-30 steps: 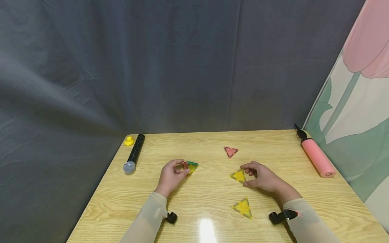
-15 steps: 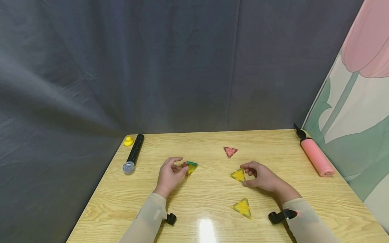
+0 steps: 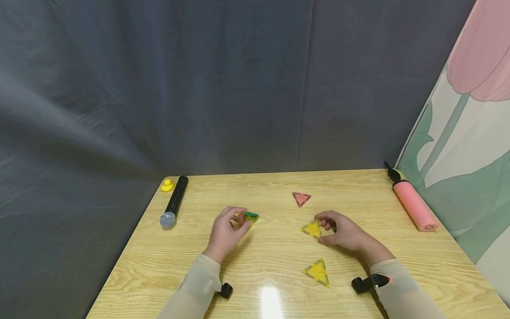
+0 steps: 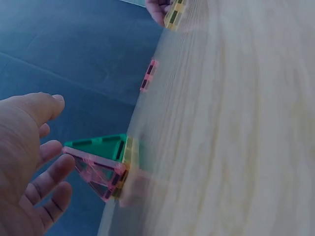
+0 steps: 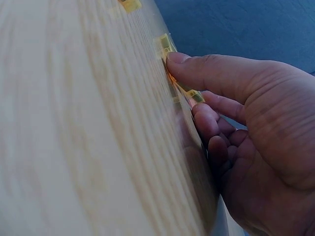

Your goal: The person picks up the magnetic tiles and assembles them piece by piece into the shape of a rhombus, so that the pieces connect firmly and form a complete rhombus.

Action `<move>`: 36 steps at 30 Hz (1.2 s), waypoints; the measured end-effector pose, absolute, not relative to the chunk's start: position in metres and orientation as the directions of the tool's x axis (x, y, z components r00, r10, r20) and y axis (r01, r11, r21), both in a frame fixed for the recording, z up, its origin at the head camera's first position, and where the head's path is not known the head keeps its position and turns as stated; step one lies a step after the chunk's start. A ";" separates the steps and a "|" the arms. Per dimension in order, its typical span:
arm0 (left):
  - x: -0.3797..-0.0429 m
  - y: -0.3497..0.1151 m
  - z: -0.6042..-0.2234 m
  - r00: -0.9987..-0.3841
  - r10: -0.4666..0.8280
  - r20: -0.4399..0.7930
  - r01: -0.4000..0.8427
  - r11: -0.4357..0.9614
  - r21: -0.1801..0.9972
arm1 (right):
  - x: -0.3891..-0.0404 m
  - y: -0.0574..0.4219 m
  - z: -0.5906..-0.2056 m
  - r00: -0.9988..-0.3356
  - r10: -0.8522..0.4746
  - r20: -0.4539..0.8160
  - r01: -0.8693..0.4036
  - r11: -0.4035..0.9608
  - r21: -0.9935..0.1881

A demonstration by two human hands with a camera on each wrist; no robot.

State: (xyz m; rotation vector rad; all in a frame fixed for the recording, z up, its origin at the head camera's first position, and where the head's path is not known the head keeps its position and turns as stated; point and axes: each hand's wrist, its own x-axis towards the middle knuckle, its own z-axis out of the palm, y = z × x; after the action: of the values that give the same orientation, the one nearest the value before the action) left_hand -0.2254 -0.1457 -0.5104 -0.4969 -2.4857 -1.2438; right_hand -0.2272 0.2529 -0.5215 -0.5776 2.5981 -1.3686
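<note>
In the left wrist view, a small pyramid of magnetic tiles stands on the table, with a green triangle tile (image 4: 101,147) and a pink triangle tile (image 4: 96,172) leaning together over a yellow base tile (image 4: 127,160). My left hand (image 3: 227,232) is beside it, fingertips right at its peak and thumb (image 4: 49,105) apart from it. My right hand (image 3: 344,232) pinches a yellow triangle tile (image 3: 312,230) by its edge, low over the table. Nearer to me lies another yellow triangle tile (image 3: 318,272). A pink triangle tile (image 3: 301,199) lies flat farther back.
At the left of the wooden table (image 3: 255,186) are a black microphone (image 3: 176,199) and a yellow rubber duck (image 3: 168,185). A pink hand pump (image 3: 415,206) lies along the right edge. Behind the table hangs a dark curtain (image 3: 239,88).
Half a second ago my left index finger lifted from the tile pyramid; now the hand has shifted slightly right, back around its peak. My right hand stays still with its yellow triangle tile.
</note>
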 end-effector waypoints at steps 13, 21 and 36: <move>-0.206 -0.120 -0.502 -0.860 0.335 0.385 0.509 0.531 0.677 | -0.232 0.254 -0.529 -0.921 -0.388 0.039 -0.252 0.515 -0.819; -0.197 -0.104 -0.504 -0.833 0.413 0.369 0.549 0.532 0.645 | -0.232 0.254 -0.526 -0.919 -0.391 0.050 -0.259 0.504 -0.824; -0.182 -0.077 -0.504 -0.764 0.559 0.323 0.618 0.489 0.616 | -0.234 0.255 -0.528 -0.926 -0.372 0.069 -0.269 0.519 -0.811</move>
State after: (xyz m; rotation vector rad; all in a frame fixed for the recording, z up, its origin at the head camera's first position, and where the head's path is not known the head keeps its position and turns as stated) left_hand -0.1821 -0.0772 -0.5045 -1.0464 -2.6417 -1.1434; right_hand -0.2338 0.2549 -0.5281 -0.5593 2.6378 -1.3777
